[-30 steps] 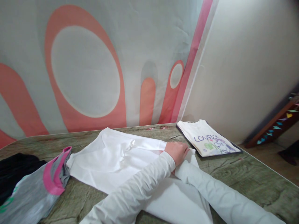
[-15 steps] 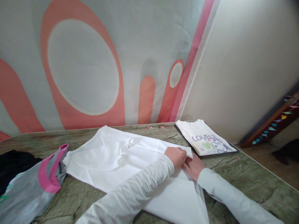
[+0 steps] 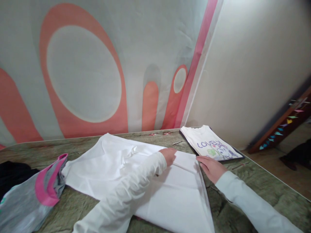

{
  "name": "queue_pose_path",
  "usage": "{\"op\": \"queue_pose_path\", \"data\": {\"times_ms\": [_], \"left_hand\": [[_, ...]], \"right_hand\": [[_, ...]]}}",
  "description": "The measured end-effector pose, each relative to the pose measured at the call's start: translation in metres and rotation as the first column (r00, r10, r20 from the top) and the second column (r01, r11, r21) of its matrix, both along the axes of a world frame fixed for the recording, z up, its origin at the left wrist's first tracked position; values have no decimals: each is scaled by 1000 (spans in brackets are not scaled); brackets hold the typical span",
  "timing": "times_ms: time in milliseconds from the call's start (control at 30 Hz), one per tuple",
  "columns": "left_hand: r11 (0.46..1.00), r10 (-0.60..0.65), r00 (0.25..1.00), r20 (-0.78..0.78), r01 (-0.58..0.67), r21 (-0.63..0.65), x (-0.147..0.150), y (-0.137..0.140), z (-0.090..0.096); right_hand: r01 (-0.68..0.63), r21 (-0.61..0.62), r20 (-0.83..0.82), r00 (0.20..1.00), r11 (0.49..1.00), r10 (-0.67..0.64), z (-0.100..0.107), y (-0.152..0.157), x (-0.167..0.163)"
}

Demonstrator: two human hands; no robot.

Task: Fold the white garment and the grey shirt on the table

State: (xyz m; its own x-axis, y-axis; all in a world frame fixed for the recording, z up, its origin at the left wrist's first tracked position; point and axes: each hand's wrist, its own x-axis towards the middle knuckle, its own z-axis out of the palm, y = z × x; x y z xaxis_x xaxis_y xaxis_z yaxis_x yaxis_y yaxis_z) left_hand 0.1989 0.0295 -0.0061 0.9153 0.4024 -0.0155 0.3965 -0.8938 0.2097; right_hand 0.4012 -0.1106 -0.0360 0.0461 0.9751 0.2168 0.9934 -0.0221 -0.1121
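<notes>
A white long-sleeved-looking garment (image 3: 167, 197) lies spread across the table, with its upper right part folded over into a flat strip. My left hand (image 3: 168, 156) is on the upper edge of this cloth, fingers curled down and closed on it; the fingertips are partly hidden. At the right corner of the strip, the fingertips of my right hand (image 3: 213, 168) touch the cloth edge. Its fingers are stretched out and the thumb is apart from them. Wrinkles bunch in the cloth left of my left hand.
A folded white shirt with "LOVELY" lettering and a drawing (image 3: 213, 147) lies on a dark piece at the back right. On the left are a grey garment with a pink band (image 3: 26, 200) and a black cloth (image 3: 14, 176). A wall (image 3: 136, 97) stands behind the wood-patterned table (image 3: 233, 200).
My hands were together at the garment's right corner and have parted. The left has moved left along the upper edge, the right slightly outward. The raised corner now lies flat.
</notes>
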Motion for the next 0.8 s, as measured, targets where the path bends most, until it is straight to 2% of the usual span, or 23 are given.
{"op": "queue_pose_path", "data": {"times_ms": [100,167,300,433,600,700,800], "left_hand": [[987,159,986,-52,-157,43,-26,20,-3],[977,206,977,-56,-202,65,-41,23,-9],[985,158,987,-15,-157,71,-57,15,-22],[992,121,992,-38,-118,53,-60,7,-28],[993,118,991,-67,-118,-5,-60,0,-24],[980,190,977,-97,-194,-34,-70,1,-16],[951,310,945,-107,-309,24,-94,10,-7]], "right_hand": [[-5,17,37,999,1000,4,-3,20,-4],[-31,34,73,997,999,29,-8,31,-9],[-118,-2,121,986,993,117,-25,39,-19],[-90,-119,138,985,989,106,-37,33,-24],[-20,-153,162,986,988,45,-37,27,-24],[-18,-149,153,987,989,41,-38,24,-22],[-27,-134,132,990,991,45,-38,24,-21]]}}
